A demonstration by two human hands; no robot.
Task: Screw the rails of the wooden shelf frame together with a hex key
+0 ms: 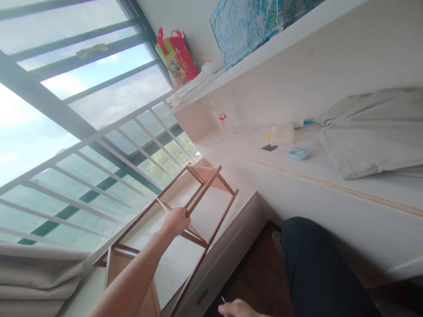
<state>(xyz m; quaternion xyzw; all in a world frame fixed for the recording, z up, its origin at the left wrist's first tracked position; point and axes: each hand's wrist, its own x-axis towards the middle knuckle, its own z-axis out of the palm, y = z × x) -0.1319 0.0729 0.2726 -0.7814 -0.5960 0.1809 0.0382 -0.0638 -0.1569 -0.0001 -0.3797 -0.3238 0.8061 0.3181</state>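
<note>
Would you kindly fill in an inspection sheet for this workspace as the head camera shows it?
Surface: pale window ledge under the rack; white shelf to the right.
Job's things: wooden rack frame lying tilted on the ledge.
Clutter: small blue dish, plastic packet, grey cloth, red gift bag.
Hands: left hand grips a rack bar; right hand low, pinching a thin item, too small to tell.
Cables: nothing seen.
Surroundings: barred window, folded curtain, dark floor.

Left hand (176, 221) outstretched, fingers closed; right hand (236, 309) low
</note>
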